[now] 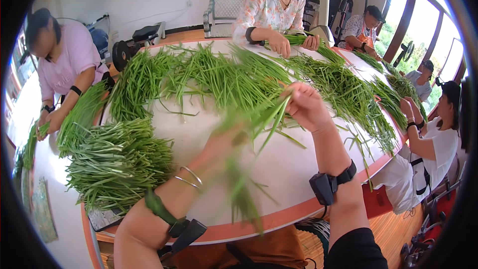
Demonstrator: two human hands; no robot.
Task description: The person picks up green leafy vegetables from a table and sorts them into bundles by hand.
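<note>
In front of me, my left hand (230,137), blurred by motion, is closed around a small bunch of garlic chives (244,199) whose lower part hangs toward the table's near edge. The fingers of my right hand (307,103) are pinched on a few long green blades (279,112) at the upper end of this bunch. To the left lies a big stacked pile of chives (119,162), lined up with pale ends mostly leftward. A long loose heap of chives (214,77) spreads across the table beyond my hands.
The white table (191,134) has an orange edge. Across it, a person in a floral top (271,12) holds chives; another in pink (74,60) works at the left. Several people sit at the right beside more chive heaps (343,94). A wicker chair (224,7) stands behind.
</note>
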